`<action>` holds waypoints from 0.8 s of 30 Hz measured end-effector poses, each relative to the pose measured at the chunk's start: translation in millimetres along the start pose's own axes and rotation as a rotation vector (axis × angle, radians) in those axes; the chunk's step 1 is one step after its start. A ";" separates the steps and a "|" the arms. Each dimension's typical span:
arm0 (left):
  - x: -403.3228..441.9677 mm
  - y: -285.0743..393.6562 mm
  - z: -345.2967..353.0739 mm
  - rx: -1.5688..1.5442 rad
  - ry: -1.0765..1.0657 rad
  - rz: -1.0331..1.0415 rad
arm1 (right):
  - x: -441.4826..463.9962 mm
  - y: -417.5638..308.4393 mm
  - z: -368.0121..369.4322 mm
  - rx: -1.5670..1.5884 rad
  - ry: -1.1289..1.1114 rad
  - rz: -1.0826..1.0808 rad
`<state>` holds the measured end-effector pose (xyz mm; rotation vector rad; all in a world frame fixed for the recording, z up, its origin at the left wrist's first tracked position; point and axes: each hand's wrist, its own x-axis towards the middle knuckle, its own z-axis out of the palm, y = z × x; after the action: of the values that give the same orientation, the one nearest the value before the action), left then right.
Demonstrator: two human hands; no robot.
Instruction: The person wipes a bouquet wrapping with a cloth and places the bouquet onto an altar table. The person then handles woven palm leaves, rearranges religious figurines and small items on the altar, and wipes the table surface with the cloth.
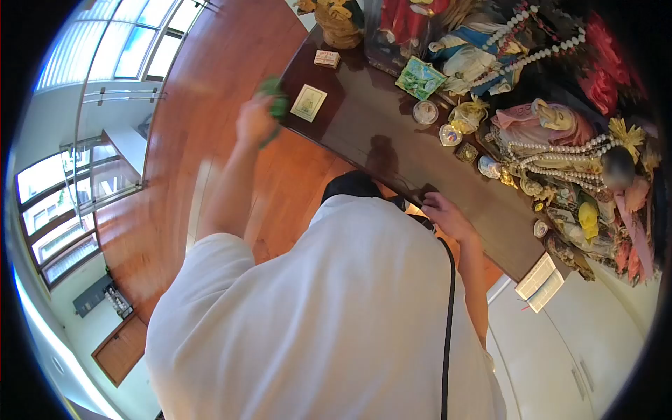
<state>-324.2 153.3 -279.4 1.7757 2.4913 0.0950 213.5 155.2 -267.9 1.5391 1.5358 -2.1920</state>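
Note:
My left hand (256, 120) is closed around a green cloth (278, 103), both blurred by motion. It is beyond the left end of a dark brown table (371, 105), close to a small framed card (309, 103) lying there. My right hand (448, 215) is at the table's near edge, its fingers reaching over the rim and holding nothing that I can see. Its lower fingers are partly hidden. Below the table edge, between my arms, is a black shape (353, 185) in front of my white shirt.
Religious statues (542, 124) with bead strings crowd the table's far side. In front of them stand a small glass candle holder (425, 112) and a green patterned box (420, 78). A small box (327, 58) sits far left. An open booklet (540, 281) overhangs the right end. A black cable (449, 315) runs down my shirt.

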 end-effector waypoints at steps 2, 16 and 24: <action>-3.6 -72.0 -18.8 0.200 -0.390 -0.493 | -4.5 -1.5 -0.1 0.039 0.045 0.026; -102.2 164.3 11.3 -0.282 -0.230 0.757 | 19.3 -43.8 10.4 -0.184 -0.001 -0.002; -4.7 -166.1 8.5 0.024 -0.153 -0.471 | 8.0 -30.3 14.7 -0.250 0.087 0.104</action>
<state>-478.0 94.8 -303.9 1.1085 2.7200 -0.0967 183.3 163.3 -253.0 1.6116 1.6399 -1.8216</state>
